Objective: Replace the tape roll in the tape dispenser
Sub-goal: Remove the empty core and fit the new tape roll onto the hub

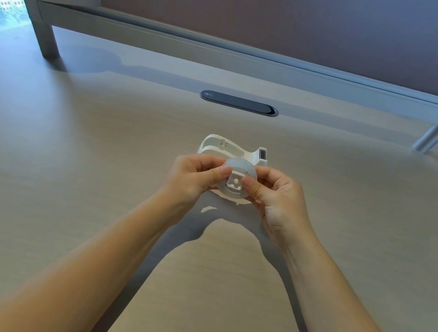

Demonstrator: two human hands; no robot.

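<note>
Both forearms are reaching forward over the table (pixel 71 141). The left hand (pixel 193 174) and right hand (pixel 273 195) are each holding a clamped grip on the tape roll (pixel 234 181), thumbs on its near face, just near of the white tape dispenser (pixel 229 148).

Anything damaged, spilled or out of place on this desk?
Nothing stands out. The dispenser sits upright on the desk with its cradle empty, as expected mid-swap. Left hand and right hand hold the tape roll on its core in front of it.
</note>
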